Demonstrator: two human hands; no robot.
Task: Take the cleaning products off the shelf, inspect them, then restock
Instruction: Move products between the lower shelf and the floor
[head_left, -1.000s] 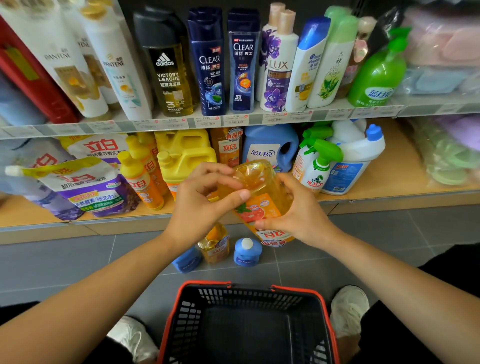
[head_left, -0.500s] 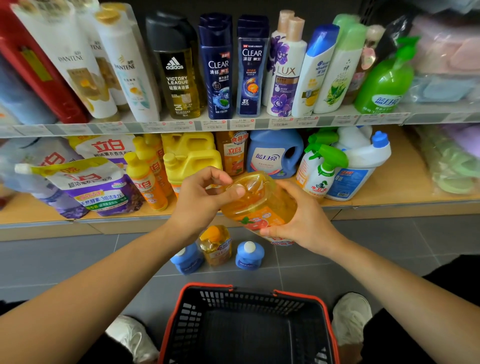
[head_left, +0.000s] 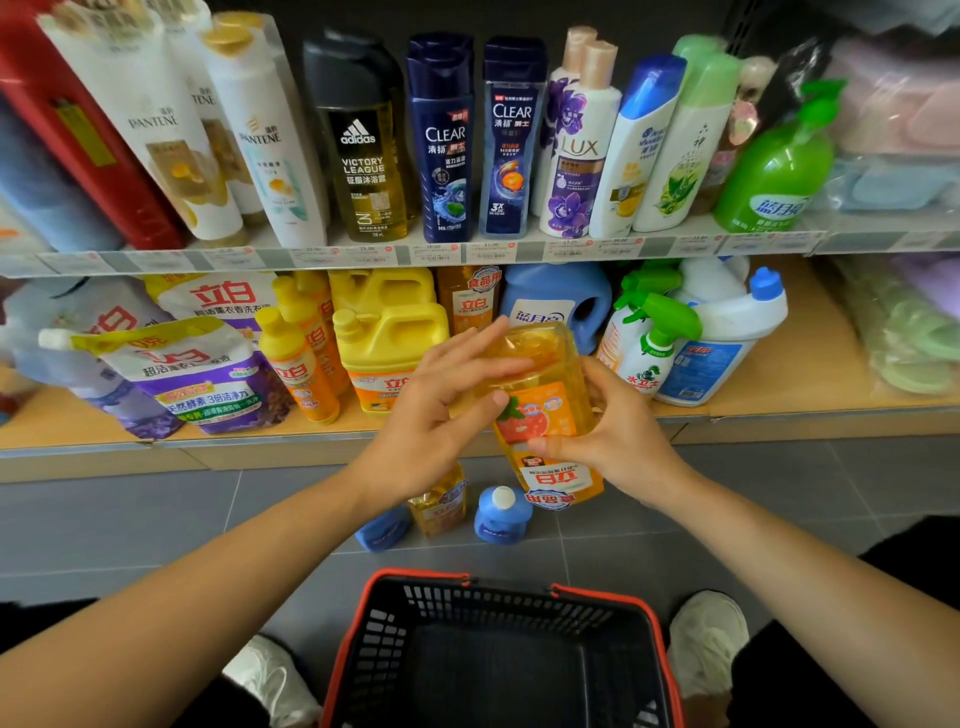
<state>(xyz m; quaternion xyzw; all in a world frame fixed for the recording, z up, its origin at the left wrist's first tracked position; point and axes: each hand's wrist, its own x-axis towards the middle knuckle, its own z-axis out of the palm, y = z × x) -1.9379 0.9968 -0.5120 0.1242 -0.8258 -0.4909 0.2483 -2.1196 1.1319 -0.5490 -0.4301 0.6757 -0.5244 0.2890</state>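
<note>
Above the basket (head_left: 415, 573), the bottle (head_left: 540, 415), clasped cap-down by the fingers of left hand (head_left: 431, 421) and right hand (head_left: 618, 431), has been turned label-up, so inspection is judged underway, restocking still owed.

- Dish soap bottle (head_left: 540, 410): see-through amber-yellow, orange label with a red fruit picture, white band with red characters.
- Shopping basket (head_left: 670, 654): black mesh, red-orange rim.
- Jugs (head_left: 395, 332): solid yellow, orange labels.
- Detergent jug (head_left: 558, 296): blue, white label.
- Spray bottle (head_left: 649, 343): white body, green trigger.
- Refill pouch (head_left: 192, 374): white, yellow and purple, red characters.
- Clear shampoo bottles (head_left: 441, 140): dark navy, white lettering.
- Lux bottle (head_left: 576, 156): white, purple flowers, beige cap.
- Pump bottle (head_left: 774, 171): bright green.
- Small bottle (head_left: 501, 514) on the floor (head_left: 130, 519): blue, white cap.
- Lower shelf (head_left: 810, 374): pale wood tone.
- Floor: grey tiles.
</note>
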